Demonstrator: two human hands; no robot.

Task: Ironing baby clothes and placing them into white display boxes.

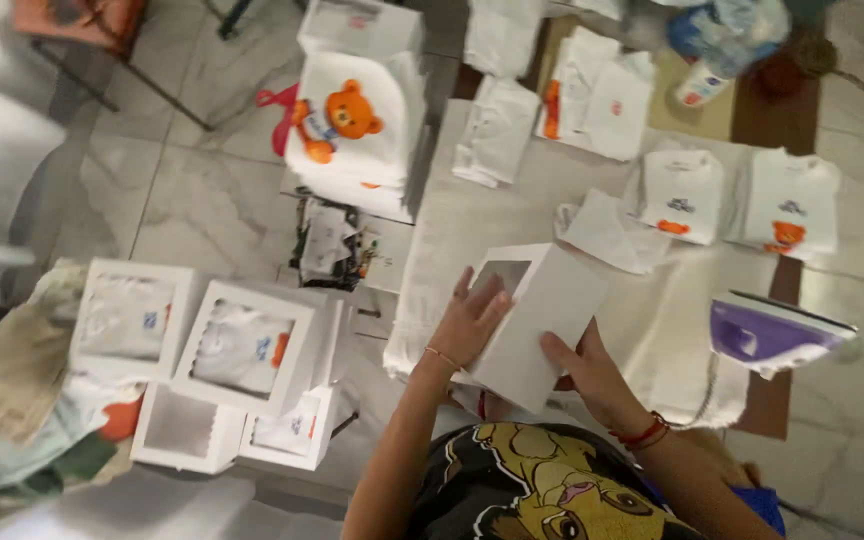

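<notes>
A white cardboard box with a clear window (537, 315) is held over a white cloth-covered board (512, 215). My left hand (470, 322) presses flat on the box's left side next to the window. My right hand (582, 368) grips its lower right edge from underneath. The box is tilted, with the window end pointing away from me.
A purple and white iron (774, 333) stands at the right. Folded white garments with orange bear prints (787, 205) lie at the back of the board. A stack topped by a bear shirt (352, 125) sits back left. Several packed window boxes (242, 345) lie on the floor at left.
</notes>
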